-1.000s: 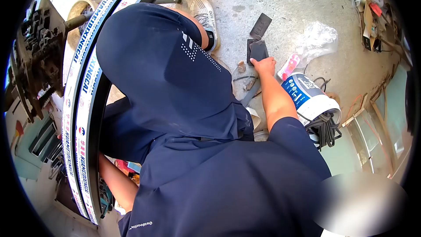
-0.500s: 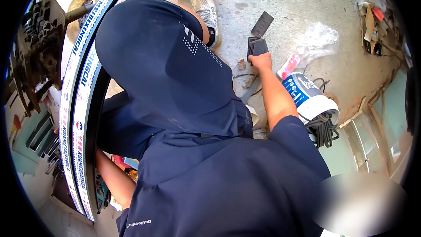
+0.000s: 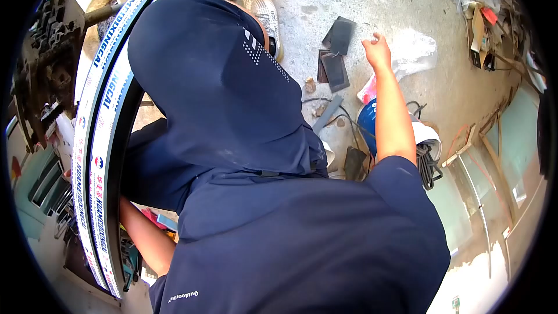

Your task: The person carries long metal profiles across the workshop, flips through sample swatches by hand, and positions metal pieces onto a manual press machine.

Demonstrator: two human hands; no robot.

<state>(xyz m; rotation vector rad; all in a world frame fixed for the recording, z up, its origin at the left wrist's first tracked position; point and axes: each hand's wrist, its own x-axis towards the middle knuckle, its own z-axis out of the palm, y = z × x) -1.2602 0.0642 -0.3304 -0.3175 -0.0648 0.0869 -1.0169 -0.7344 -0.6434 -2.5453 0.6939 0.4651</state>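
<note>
My right hand (image 3: 378, 52) hovers over the concrete floor beside several thin dark rectangular plates. Its fingers are partly curled but apart, with nothing seen between them. The nearest plate (image 3: 343, 36) looks slightly blurred and overlaps another; a lower plate (image 3: 335, 72) lies partly over a brownish one (image 3: 322, 65). My left forearm (image 3: 145, 235) passes behind two long, curved-looking profile bars (image 3: 104, 139) covered in printed white and blue film. Those bars hide nearly all of my left hand, so its fingers cannot be made out.
Beyond my right forearm are a clear plastic bag (image 3: 415, 52) and a tipped white-and-blue bucket (image 3: 427, 134) with dark cable. A grey strip (image 3: 327, 114) and loose cords lie near my leg. Dark machinery (image 3: 46, 52) stands at left; scraps (image 3: 482, 29) are heaped upper right.
My right hand has let go of the dark plates and moved up and right. One plate now lies over the upper one. The bars and my left arm have hardly moved.
</note>
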